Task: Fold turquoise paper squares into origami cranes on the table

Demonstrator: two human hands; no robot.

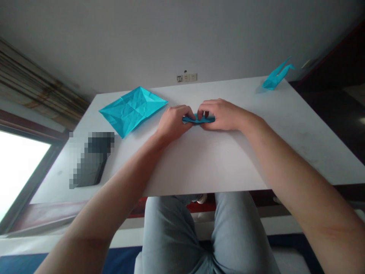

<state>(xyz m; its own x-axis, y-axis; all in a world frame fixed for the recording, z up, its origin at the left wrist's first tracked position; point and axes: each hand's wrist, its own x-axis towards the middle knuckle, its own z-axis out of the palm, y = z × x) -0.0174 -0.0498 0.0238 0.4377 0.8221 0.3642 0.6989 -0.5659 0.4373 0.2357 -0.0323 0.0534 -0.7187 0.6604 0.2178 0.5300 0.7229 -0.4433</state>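
Observation:
A small folded piece of blue paper [196,120] is between my hands, near the middle of the white table. My left hand [177,118] grips its left end, thumb and fingers closed on it. With bent fingers my right hand [218,114] pinches the right part of the same paper. The fingers cover much of it, so its exact folded shape is hard to make out. To the left of my left hand lies a creased, opened-out sheet of blue paper [133,108]. A blue origami crane [276,78] stands at the table's far right corner.
The white table [205,163] reaches back to a grey wall with power sockets [186,78]. On its left side lies a dark, pixelated object [92,160]. A window [19,167] and a curtain [40,80] are at the left. My legs are under the front edge.

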